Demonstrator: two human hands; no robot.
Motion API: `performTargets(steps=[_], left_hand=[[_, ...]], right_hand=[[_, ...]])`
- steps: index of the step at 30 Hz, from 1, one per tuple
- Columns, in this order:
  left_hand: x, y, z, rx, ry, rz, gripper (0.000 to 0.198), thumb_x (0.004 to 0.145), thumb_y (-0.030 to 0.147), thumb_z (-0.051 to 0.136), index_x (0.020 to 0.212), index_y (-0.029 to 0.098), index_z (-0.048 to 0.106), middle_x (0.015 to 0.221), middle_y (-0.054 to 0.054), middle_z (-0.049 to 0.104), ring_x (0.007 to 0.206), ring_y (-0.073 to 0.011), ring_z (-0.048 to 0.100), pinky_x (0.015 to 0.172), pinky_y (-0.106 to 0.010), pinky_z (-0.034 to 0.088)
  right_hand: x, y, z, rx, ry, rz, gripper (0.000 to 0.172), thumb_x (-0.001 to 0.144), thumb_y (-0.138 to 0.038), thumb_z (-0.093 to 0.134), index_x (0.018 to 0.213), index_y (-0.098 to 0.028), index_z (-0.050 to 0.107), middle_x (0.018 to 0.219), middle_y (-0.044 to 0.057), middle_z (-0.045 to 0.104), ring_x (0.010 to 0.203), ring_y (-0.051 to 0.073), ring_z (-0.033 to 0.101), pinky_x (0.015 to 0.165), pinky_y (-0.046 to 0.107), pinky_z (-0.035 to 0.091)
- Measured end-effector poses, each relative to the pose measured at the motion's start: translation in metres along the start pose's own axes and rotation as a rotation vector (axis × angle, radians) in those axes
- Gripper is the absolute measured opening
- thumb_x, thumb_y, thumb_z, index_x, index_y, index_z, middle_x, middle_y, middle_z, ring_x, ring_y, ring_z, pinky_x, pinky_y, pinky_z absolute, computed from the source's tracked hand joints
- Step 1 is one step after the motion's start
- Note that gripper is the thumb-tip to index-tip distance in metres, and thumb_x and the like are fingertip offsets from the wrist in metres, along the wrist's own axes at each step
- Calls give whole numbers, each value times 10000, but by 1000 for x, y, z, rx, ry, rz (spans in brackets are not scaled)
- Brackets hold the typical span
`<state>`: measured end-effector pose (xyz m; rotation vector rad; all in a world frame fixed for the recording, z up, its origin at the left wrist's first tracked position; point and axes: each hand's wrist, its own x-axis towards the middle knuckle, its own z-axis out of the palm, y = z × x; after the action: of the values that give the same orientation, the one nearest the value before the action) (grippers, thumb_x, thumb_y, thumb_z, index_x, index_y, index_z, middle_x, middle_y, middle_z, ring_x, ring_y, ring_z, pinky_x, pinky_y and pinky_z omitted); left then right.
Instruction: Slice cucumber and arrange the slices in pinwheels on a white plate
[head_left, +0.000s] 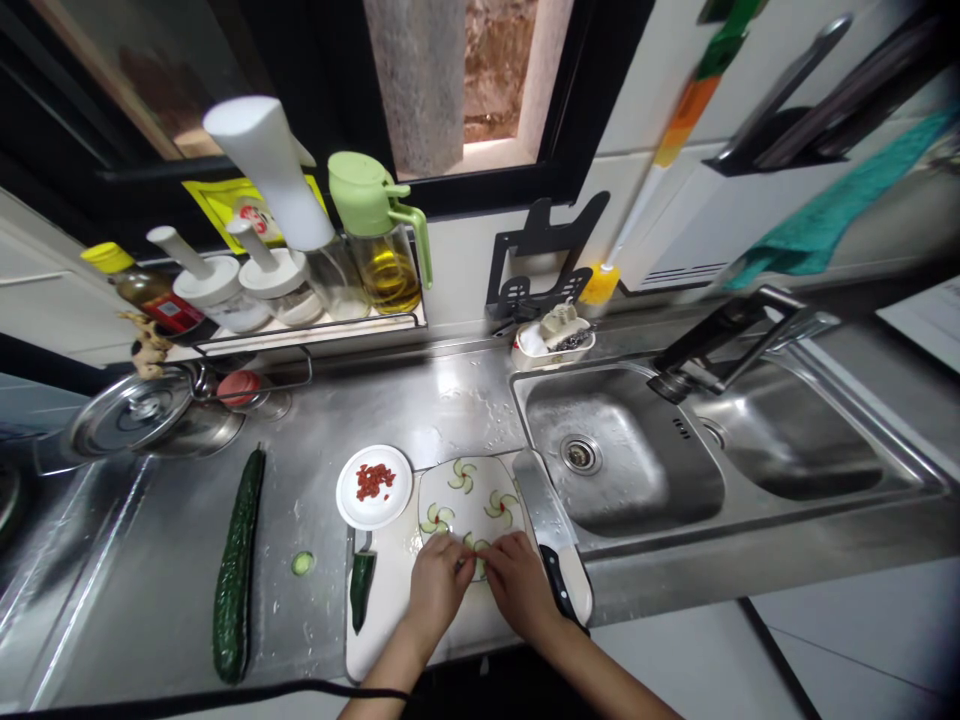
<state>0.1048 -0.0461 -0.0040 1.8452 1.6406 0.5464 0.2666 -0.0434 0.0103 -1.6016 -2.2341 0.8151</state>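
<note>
Both hands are together over the near edge of a squarish white plate point(484, 485) lying on a white cutting board point(390, 620). Thin cucumber slices form pinwheel flowers on it; a red piece marks the centre of the right flower point(501, 508). My left hand point(439, 580) has its fingers bent in a pinch by the nearest flower point(472, 545). Fingertips of my right hand point(519, 578) are pressed together at that flower's middle, where red shows. Whatever the fingers hold is too small or hidden. A small white plate point(343, 490) carries red goji berries point(373, 481).
A knife point(551, 555) lies on the board's right side, a cucumber piece point(361, 590) on its left. Farther left are a cucumber slice point(302, 564) and a whole cucumber point(240, 570). The sink point(622, 450) is to the right; a seasoning rack point(315, 335) stands behind.
</note>
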Motion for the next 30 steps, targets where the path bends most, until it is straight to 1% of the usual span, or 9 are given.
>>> performTargets(steps=[4,8,19,24,26,28,30], left_hand=[[0,-2,1,-8,-2,24,146,822,190,564,778,211,702,760,-42,652,796,-182,585,750,-311,454],[-2,-3,1,-21,22,45,154,826,181,555,800,206,705,769,-46,650,796,-182,588,742,-312,462],[-6,-7,-3,-117,45,22,156,840,195,540,793,201,688,789,-51,644,796,-174,595,750,-306,478],[-12,-10,-13,-176,81,-28,166,847,238,529,775,204,675,780,-48,633,784,-170,600,736,-294,475],[-15,-14,-17,-197,100,-69,175,849,266,522,785,204,673,789,-51,631,756,-166,597,706,-284,473],[-20,-18,-19,-207,159,-140,196,847,313,518,836,195,673,800,-58,624,696,-159,581,667,-281,472],[-25,-24,-21,-210,248,-234,261,832,377,529,922,174,665,817,-69,615,666,-160,564,652,-292,477]], right_hand=[[0,1,1,-13,-14,-1,281,814,-69,500,971,-224,674,859,49,588,890,206,485,795,327,398],[0,1,1,-15,-27,-2,268,816,-70,500,958,-217,674,864,51,590,898,210,481,804,332,394],[-1,4,-4,20,-1,18,257,805,-93,516,959,-209,685,869,58,610,895,222,495,807,347,407],[-3,11,-10,29,42,29,232,810,-119,503,930,-192,687,866,73,619,905,237,510,822,370,422],[-4,17,-12,26,72,39,251,808,-121,490,959,-180,681,880,85,622,911,243,516,822,375,430],[-3,25,-13,21,120,61,300,796,-119,481,1031,-165,661,931,101,625,927,249,521,840,386,432],[-2,32,-14,14,174,108,356,789,-130,476,1112,-153,625,983,114,621,945,254,525,851,393,434]])
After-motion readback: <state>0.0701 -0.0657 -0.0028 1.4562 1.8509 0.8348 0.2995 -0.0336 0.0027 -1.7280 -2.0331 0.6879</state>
